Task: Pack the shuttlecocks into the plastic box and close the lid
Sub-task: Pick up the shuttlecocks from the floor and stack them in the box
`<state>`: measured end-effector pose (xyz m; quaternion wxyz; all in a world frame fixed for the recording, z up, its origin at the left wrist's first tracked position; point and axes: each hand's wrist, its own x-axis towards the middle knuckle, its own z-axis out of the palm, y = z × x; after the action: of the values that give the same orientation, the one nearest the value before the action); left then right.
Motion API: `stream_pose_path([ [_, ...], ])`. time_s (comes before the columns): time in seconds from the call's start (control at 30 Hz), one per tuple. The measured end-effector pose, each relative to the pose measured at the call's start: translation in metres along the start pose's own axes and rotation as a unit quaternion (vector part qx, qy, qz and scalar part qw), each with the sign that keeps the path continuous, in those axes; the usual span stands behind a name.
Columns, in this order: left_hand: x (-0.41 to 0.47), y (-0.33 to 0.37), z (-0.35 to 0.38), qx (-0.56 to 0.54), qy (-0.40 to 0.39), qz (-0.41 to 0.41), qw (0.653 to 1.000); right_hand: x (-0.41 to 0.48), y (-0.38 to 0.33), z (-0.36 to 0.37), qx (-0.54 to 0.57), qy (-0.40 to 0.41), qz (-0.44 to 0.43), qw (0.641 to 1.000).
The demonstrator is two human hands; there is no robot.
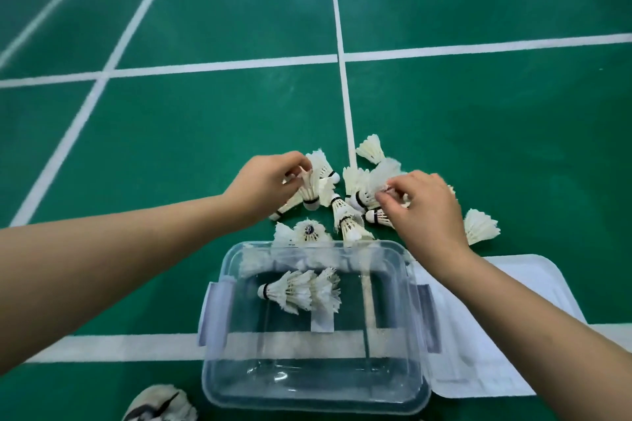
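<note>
A clear plastic box stands open on the green court floor, with stacked white shuttlecocks lying inside near its far wall. Just beyond the box, several white feather shuttlecocks lie in a loose pile. My left hand is over the left side of the pile, fingers pinched on the feathers of a shuttlecock that hangs cork down. My right hand is over the right side, fingertips pinched on a shuttlecock in the heap. The white lid lies flat to the right of the box.
White court lines cross the green floor; one runs under the box. The toe of a shoe shows at the bottom edge, left of the box. Single shuttlecocks lie at the pile's far edge and right edge.
</note>
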<state>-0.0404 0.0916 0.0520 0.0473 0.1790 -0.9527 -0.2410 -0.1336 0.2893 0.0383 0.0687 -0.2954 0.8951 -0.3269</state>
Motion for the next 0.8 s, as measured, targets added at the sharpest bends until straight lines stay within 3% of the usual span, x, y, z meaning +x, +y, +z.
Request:
stream_pose_path([
  [0.1,-0.019,0.004,-0.022,0.001,0.005,0.000,1.000,-0.023,-0.017,-0.007,0.049,-0.044,0.033,0.997],
  [0.23,-0.047,0.004,-0.032,0.012,-0.022,0.002,1.000,-0.050,-0.025,0.001,0.031,-0.120,0.077,0.989],
  [0.63,-0.071,-0.001,-0.024,-0.006,-0.082,0.001,0.997,-0.080,-0.006,0.068,-0.186,-0.268,0.019,0.945],
  [0.8,-0.067,-0.021,-0.026,-0.020,-0.095,-0.005,0.995,-0.072,0.011,0.095,-0.033,-0.289,0.152,0.944],
])
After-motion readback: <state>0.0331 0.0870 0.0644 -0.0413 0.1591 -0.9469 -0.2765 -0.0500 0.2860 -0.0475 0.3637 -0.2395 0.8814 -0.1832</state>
